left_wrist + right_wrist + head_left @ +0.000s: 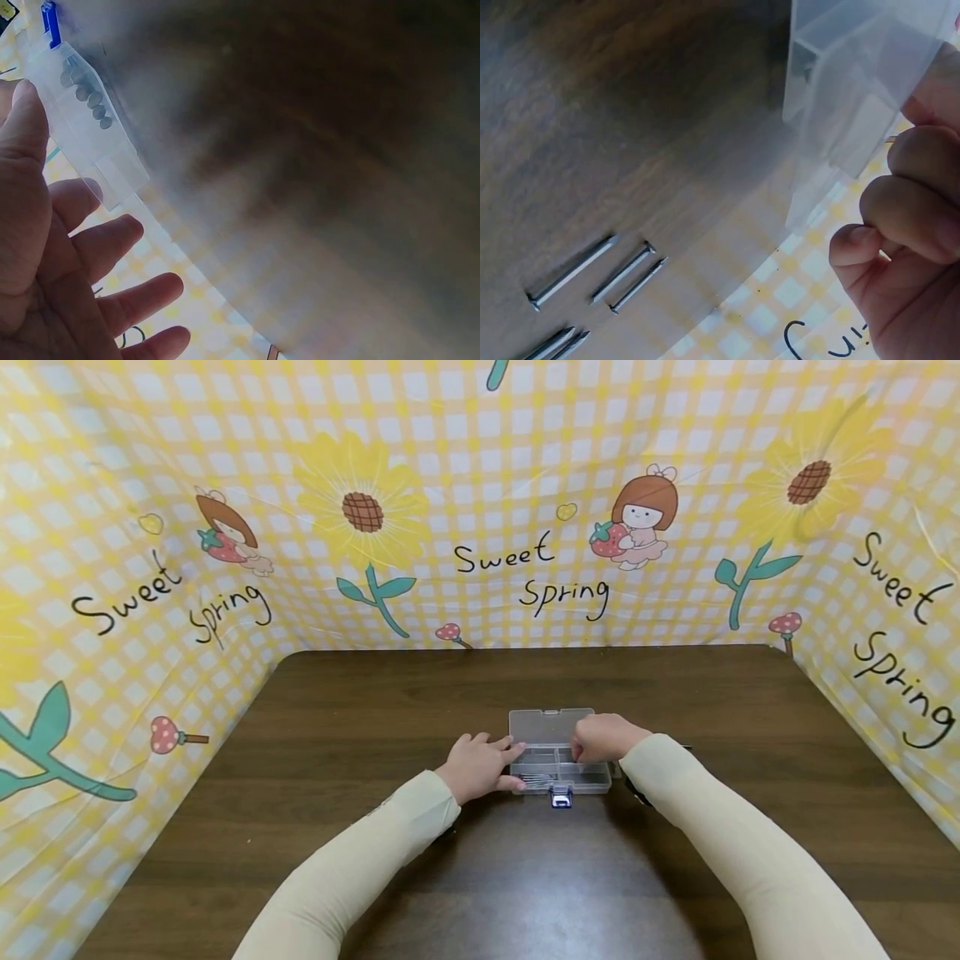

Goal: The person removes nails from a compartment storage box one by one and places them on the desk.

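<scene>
Head view: clear box (588, 789), lid (534, 727) raised, short of bench's (375, 702) far edge.
Left hand (480, 767): fingers spread, touching box's left edge.
Right hand (606, 737): curled at rear-right compartment (566, 757); hold unclear.
Nails (574, 272): on bench, right of box.

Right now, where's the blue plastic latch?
Head view: the latch is at the near edge of the clear plastic compartment box, right of the left hand.

The head-worn camera looks forward and down from well back, placing the clear plastic compartment box (587, 777) just right of centre on the dark brown wood-grain table (375, 693). Both wrist cameras look from close by at a tilt, sharing that box: upper left in the left view, upper right in the right.
</scene>
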The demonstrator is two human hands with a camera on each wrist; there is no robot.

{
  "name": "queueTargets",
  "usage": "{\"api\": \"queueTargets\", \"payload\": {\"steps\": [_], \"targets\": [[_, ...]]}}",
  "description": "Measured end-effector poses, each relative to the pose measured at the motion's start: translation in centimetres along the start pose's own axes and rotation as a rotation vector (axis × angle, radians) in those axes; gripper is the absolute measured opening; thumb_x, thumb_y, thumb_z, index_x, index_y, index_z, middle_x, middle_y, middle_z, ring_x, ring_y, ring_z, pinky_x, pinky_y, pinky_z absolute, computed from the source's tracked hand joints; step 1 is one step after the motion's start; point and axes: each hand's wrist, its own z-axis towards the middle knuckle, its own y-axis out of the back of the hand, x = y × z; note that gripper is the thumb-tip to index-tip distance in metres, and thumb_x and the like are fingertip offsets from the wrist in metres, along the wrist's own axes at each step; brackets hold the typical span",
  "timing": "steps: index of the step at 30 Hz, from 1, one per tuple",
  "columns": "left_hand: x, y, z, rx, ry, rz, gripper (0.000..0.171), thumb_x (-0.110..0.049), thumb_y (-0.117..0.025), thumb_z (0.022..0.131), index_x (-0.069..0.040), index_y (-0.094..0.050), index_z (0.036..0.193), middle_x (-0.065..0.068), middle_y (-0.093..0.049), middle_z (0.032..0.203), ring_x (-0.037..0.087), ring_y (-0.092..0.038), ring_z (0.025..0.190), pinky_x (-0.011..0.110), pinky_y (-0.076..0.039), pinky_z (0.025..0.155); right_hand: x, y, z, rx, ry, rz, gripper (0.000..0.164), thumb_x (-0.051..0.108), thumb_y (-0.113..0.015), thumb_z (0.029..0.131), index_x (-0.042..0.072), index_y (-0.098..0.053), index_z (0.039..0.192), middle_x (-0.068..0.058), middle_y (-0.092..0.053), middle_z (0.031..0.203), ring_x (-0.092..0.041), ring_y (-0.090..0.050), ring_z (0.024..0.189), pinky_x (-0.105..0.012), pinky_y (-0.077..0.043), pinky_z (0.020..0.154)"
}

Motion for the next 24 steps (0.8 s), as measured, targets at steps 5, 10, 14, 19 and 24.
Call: {"api": "queueTargets", "payload": {"steps": [5,10,14,19,24], "targets": [[-0.07,-0.28,0.03,0.003,0.005,-0.004,0.07,-0.064,-0.046,0.087,-0.027,-0.042,0.146,-0.001,-0.046,0.145,0.03,-0.051,0.121,0.042,-0.042,0.09,0.04,-0.4,0.01,0.014,-0.023,0.027,0.032,0.001,-0.06,0.086,0.015,-0.053,0.058,0.008,-0.037,0.058,-0.009,-0.031,0.054,-0.025,-0.03,0.055],[-0.22,-0.57,0.16,0.015,-0.002,-0.01,0.07,-0.064,-0.046,0.088,-0.027,-0.042,0.147,-0.001,-0.045,0.145,0.032,-0.048,0.125,0.045,-0.041,0.094,0.05,-0.65,-0.2,0.03,-0.044,0.044,0.028,0.002,-0.06,0.088,0.014,-0.058,0.063,0.006,-0.044,0.061,-0.009,-0.036,0.057,-0.025,-0.033,0.056],[-0.35,-0.58,0.19,0.017,0.005,-0.025,0.07,-0.063,-0.046,0.088,-0.026,-0.042,0.147,-0.001,-0.045,0.146,0.034,-0.041,0.131,0.048,-0.038,0.099,0.05,-0.56,-0.4,0.014,-0.028,0.042,0.034,-0.001,-0.057,0.086,0.016,-0.048,0.057,0.007,-0.035,0.057,-0.009,-0.03,0.054,-0.025,-0.028,0.054],[-0.4,-0.54,0.22,0.013,0.006,-0.036,0.07,-0.063,-0.045,0.088,-0.026,-0.042,0.147,-0.001,-0.044,0.146,0.035,-0.038,0.134,0.049,-0.037,0.099,-0.14,-0.28,-0.47,0.014,-0.006,0.053,0.036,-0.001,-0.056,0.086,0.016,-0.046,0.056,0.007,-0.031,0.055,-0.009,-0.027,0.052,-0.024,-0.026,0.052],[-0.32,-0.1,0.31,0.015,0.025,-0.012,0.07,-0.064,-0.045,0.088,-0.027,-0.041,0.147,-0.002,-0.044,0.146,0.034,-0.038,0.134,0.048,-0.037,0.099,-0.33,0.3,-0.29,0.014,-0.03,0.065,0.021,0.004,-0.062,0.087,0.012,-0.065,0.069,0.007,-0.053,0.065,-0.009,-0.042,0.057,-0.026,-0.039,0.057]]}}
